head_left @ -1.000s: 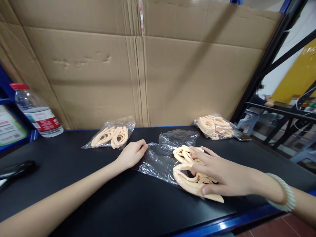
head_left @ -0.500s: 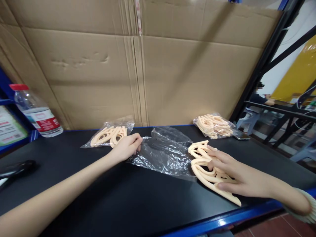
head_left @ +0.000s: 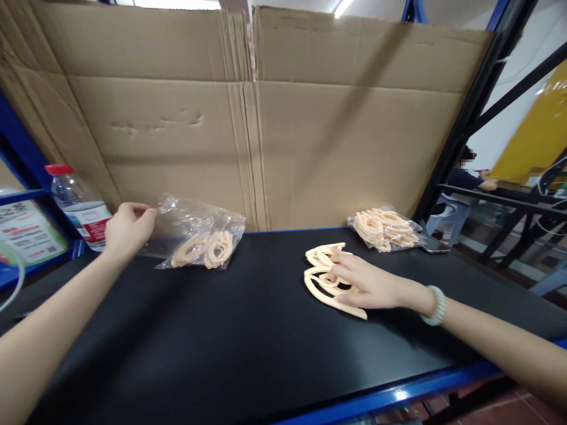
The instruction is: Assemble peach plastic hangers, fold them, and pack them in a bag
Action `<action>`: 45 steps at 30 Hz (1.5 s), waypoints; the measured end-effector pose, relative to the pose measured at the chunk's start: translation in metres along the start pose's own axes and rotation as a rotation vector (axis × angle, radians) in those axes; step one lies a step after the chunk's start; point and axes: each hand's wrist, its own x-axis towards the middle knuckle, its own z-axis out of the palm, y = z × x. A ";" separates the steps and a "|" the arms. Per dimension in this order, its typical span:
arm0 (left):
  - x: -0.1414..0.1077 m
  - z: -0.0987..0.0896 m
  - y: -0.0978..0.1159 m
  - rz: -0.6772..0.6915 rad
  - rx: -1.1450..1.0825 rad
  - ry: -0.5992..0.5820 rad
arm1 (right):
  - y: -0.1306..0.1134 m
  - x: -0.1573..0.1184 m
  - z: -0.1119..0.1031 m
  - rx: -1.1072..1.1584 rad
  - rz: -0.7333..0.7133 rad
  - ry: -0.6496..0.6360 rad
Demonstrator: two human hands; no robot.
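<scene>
My left hand (head_left: pixel 129 227) is closed at the back left, its fingertips at the edge of clear plastic film (head_left: pixel 170 215). This film stretches over or beside a clear bag of cream-coloured curved pieces (head_left: pixel 217 248); where one sheet ends and the other starts, I cannot tell. Right of the middle, my right hand (head_left: pixel 370 280) lies over a cream openwork scroll ornament (head_left: pixel 319 289) on the black tabletop (head_left: pixel 248 336). Its thumb is along the lower edge and its fingers are bent onto the curved strips. The hand covers the ornament's right part.
A second clear bag of cream pieces (head_left: pixel 381 229) lies at the back right, beside a phone (head_left: pixel 436 245). A red-capped water bottle (head_left: pixel 84 206) stands at the back left. Cardboard (head_left: pixel 310 136) walls the rear edge. Beyond the black frame, a person (head_left: pixel 463 177) sits.
My left hand has moved left, drawing the clear film away from the middle toward the left bag. My right hand and the cream ornament have shifted left and slightly back. The view has tilted up.
</scene>
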 end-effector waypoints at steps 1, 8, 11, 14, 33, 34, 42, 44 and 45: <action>-0.003 0.000 0.004 -0.016 0.009 0.118 | 0.001 0.014 0.001 -0.008 -0.028 0.004; -0.043 0.014 0.080 0.362 0.017 0.231 | 0.007 0.074 0.011 -0.038 -0.062 0.159; -0.079 0.038 0.109 0.583 0.007 0.006 | 0.009 0.070 0.016 -0.010 -0.018 0.240; -0.112 0.062 0.124 0.788 -0.003 -0.366 | 0.010 0.056 0.020 -0.013 0.017 0.306; -0.115 0.120 0.092 0.506 -0.095 -0.382 | -0.006 0.040 0.034 0.096 -0.016 0.079; -0.112 0.122 0.091 0.492 -0.104 -0.375 | -0.005 0.041 0.034 0.091 -0.001 0.052; -0.106 0.121 0.089 0.506 -0.216 -0.402 | -0.007 0.040 0.031 0.133 0.079 0.022; -0.108 0.118 0.090 0.518 -0.250 -0.403 | -0.005 0.039 0.032 0.184 0.088 0.040; -0.109 0.117 0.091 0.523 -0.268 -0.402 | -0.004 0.038 0.032 0.225 0.083 0.055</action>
